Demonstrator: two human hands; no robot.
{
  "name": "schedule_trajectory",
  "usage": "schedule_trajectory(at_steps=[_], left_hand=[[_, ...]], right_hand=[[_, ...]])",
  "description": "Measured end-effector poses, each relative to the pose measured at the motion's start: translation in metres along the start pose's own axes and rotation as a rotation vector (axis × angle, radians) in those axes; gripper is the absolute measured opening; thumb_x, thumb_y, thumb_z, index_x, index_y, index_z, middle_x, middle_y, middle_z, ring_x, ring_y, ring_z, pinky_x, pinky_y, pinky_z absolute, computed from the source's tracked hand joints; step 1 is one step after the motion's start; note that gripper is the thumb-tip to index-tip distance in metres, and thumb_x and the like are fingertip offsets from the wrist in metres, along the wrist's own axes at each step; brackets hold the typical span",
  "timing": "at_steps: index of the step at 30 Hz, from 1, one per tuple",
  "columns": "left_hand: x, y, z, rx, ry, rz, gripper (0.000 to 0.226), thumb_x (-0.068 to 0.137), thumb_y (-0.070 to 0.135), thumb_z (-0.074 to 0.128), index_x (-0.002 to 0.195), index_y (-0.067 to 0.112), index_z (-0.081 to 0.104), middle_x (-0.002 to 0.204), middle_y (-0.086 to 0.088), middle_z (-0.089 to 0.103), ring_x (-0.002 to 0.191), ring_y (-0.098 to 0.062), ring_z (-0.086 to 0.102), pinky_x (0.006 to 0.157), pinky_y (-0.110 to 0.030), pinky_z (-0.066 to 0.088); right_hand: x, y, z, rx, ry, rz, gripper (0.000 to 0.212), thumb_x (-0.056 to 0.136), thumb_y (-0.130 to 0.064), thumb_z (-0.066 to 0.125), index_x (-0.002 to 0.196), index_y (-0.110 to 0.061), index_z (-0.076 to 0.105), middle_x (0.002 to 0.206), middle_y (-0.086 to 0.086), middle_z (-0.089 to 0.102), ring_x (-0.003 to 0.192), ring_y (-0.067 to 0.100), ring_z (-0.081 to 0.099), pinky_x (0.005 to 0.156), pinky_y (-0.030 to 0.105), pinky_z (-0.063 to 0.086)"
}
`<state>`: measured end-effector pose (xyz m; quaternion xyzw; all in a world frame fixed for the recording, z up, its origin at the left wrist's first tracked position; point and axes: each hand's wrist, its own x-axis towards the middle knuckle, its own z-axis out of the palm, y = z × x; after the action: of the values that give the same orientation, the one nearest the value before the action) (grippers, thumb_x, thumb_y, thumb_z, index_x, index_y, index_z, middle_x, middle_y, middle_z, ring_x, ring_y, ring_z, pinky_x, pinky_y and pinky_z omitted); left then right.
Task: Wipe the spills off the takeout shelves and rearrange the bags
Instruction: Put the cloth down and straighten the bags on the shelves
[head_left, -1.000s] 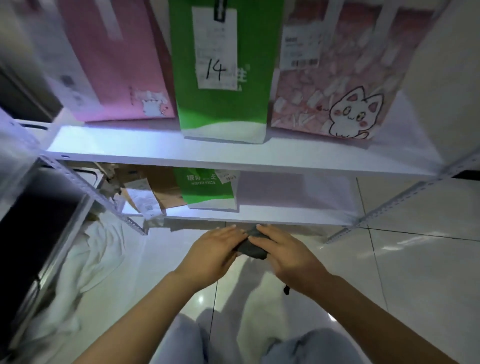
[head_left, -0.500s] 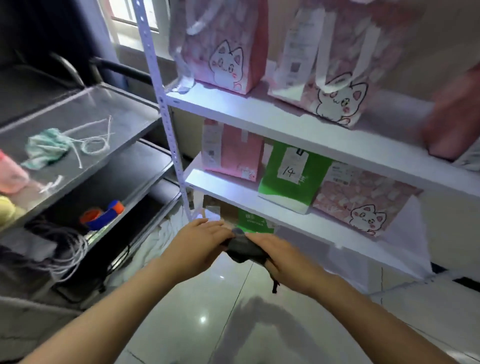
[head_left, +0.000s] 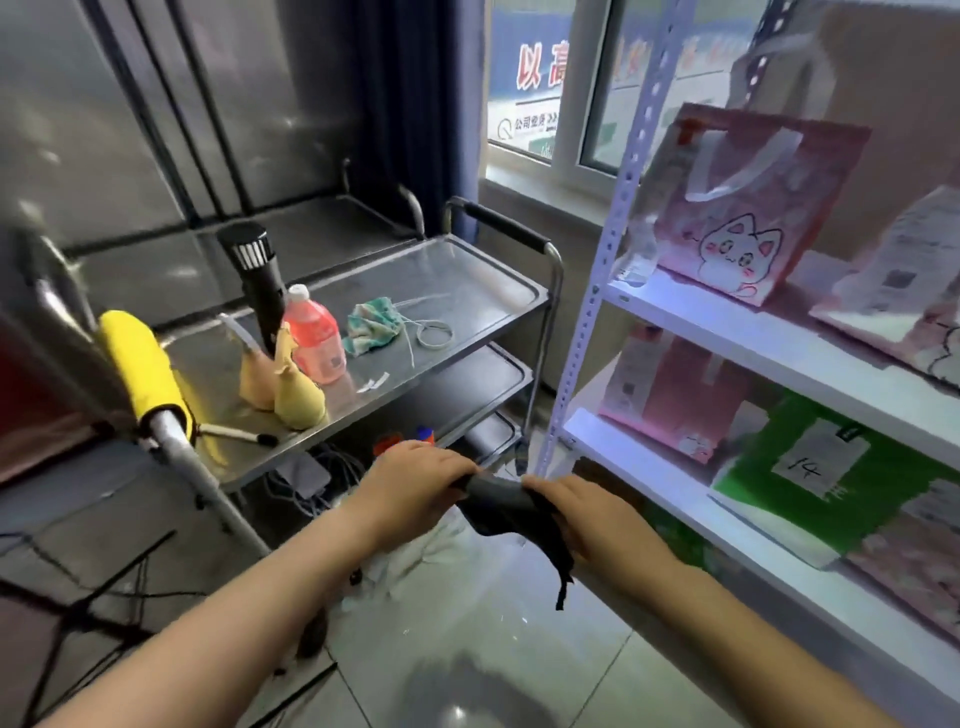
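A dark grey cloth (head_left: 501, 506) is bunched between both hands in front of me, a strip of it dangling down. My left hand (head_left: 415, 486) grips its left end and my right hand (head_left: 587, 519) grips its right end. The white takeout shelves (head_left: 727, 332) stand to the right. On the upper shelf sits a pink cat bag (head_left: 737, 202) and another pink bag (head_left: 904, 291). The shelf below holds a pink bag (head_left: 670, 395), a green bag marked 14 (head_left: 826, 473) and a pink patterned bag (head_left: 914, 566).
A steel trolley (head_left: 467, 291) stands to the left with a pink bottle (head_left: 314, 338), a green rag (head_left: 374, 325), yellow cloths (head_left: 291, 384) and a black device (head_left: 257, 280). A yellow-padded handle (head_left: 140, 369) juts near. Cables lie on the tiled floor.
My view swung up and left from the lower shelves to the trolley. Both hands kept hold of the dark cloth in front of me.
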<state>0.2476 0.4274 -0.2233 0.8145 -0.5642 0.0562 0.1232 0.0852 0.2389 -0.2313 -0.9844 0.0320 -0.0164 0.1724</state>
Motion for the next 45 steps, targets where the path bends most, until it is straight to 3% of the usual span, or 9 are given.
schedule_trajectory(at_steps=[4, 10, 16, 20, 22, 24, 26, 31, 45], left_hand=[[-0.011, -0.032, -0.011, -0.086, -0.046, -0.074, 0.035, 0.079, 0.040, 0.038, 0.100, 0.025, 0.062, 0.093, 0.006, 0.069, 0.085, -0.022, 0.064, 0.074, -0.037, 0.049], [-0.015, -0.039, -0.017, -0.386, -0.055, -0.208, 0.016, 0.087, 0.033, 0.053, 0.103, 0.032, 0.050, 0.094, 0.011, 0.065, 0.085, -0.016, 0.061, 0.072, -0.038, 0.048], [0.029, -0.025, -0.032, -0.509, 0.023, -0.156, 0.028, 0.091, 0.021, 0.054, 0.117, 0.032, 0.051, 0.099, 0.024, 0.055, 0.086, 0.006, 0.053, 0.078, -0.020, 0.044], [0.081, 0.004, -0.040, -0.559, 0.044, -0.145, 0.041, 0.093, 0.024, 0.049, 0.128, 0.035, 0.031, 0.100, 0.004, 0.060, 0.079, -0.011, 0.059, 0.077, -0.033, 0.047], [0.106, 0.021, -0.041, -0.576, 0.044, -0.138, 0.039, 0.095, 0.024, 0.048, 0.127, 0.033, 0.027, 0.100, -0.005, 0.061, 0.079, -0.019, 0.062, 0.078, -0.038, 0.047], [0.128, 0.035, -0.038, -0.574, 0.045, -0.104, 0.036, 0.096, 0.022, 0.047, 0.125, 0.032, 0.028, 0.100, -0.006, 0.062, 0.075, -0.019, 0.061, 0.077, -0.038, 0.047], [0.148, 0.044, -0.034, -0.565, 0.032, -0.082, 0.032, 0.096, 0.024, 0.048, 0.122, 0.032, 0.033, 0.101, 0.001, 0.063, 0.074, -0.015, 0.060, 0.077, -0.038, 0.048], [0.193, 0.052, -0.018, -0.486, -0.001, 0.057, 0.033, 0.091, 0.033, 0.049, 0.125, 0.034, 0.050, 0.116, 0.014, 0.060, 0.102, -0.008, 0.059, 0.088, -0.038, 0.049], [0.361, 0.045, -0.011, -0.420, 0.092, 0.421, 0.027, 0.092, 0.019, 0.056, 0.119, 0.024, 0.056, 0.110, 0.007, 0.062, 0.097, -0.015, 0.059, 0.077, -0.032, 0.047]], right_hand=[[0.034, -0.016, 0.016, -0.076, -0.014, -0.063, 0.073, 0.082, -0.023, 0.067, 0.140, -0.037, 0.026, 0.121, -0.005, 0.048, 0.103, 0.015, 0.047, 0.082, 0.034, 0.049], [0.048, -0.020, -0.007, -0.036, 0.030, -0.143, 0.063, 0.088, -0.034, 0.060, 0.141, -0.037, 0.025, 0.119, -0.005, 0.046, 0.099, 0.012, 0.045, 0.081, 0.025, 0.046], [0.038, 0.002, -0.050, -0.024, 0.080, -0.206, 0.070, 0.082, -0.011, 0.054, 0.140, -0.041, 0.030, 0.114, 0.003, 0.053, 0.091, 0.017, 0.053, 0.073, 0.021, 0.043], [0.027, 0.038, -0.087, -0.019, 0.145, -0.148, 0.075, 0.086, -0.009, 0.047, 0.139, -0.056, 0.024, 0.125, -0.006, 0.043, 0.105, 0.012, 0.047, 0.084, 0.024, 0.045], [0.020, 0.054, -0.108, 0.004, 0.157, -0.098, 0.058, 0.089, -0.021, 0.044, 0.135, -0.054, 0.032, 0.125, -0.007, 0.043, 0.108, 0.013, 0.046, 0.084, 0.021, 0.043], [0.012, 0.073, -0.122, -0.003, 0.167, -0.075, 0.048, 0.086, -0.040, 0.034, 0.134, -0.046, 0.040, 0.124, -0.006, 0.045, 0.110, 0.014, 0.047, 0.082, 0.012, 0.037], [0.006, 0.091, -0.130, -0.073, 0.144, -0.050, 0.057, 0.090, -0.026, 0.038, 0.140, -0.048, 0.025, 0.130, -0.005, 0.041, 0.111, 0.011, 0.042, 0.082, 0.007, 0.031], [-0.008, 0.133, -0.145, -0.092, 0.157, 0.033, 0.065, 0.094, -0.018, 0.046, 0.147, -0.037, 0.013, 0.135, -0.004, 0.040, 0.118, 0.010, 0.039, 0.098, 0.019, 0.036], [0.035, 0.213, -0.202, -0.296, 0.340, 0.336, 0.070, 0.081, 0.002, 0.055, 0.143, -0.024, 0.036, 0.127, 0.005, 0.047, 0.111, 0.024, 0.046, 0.088, 0.031, 0.042]])
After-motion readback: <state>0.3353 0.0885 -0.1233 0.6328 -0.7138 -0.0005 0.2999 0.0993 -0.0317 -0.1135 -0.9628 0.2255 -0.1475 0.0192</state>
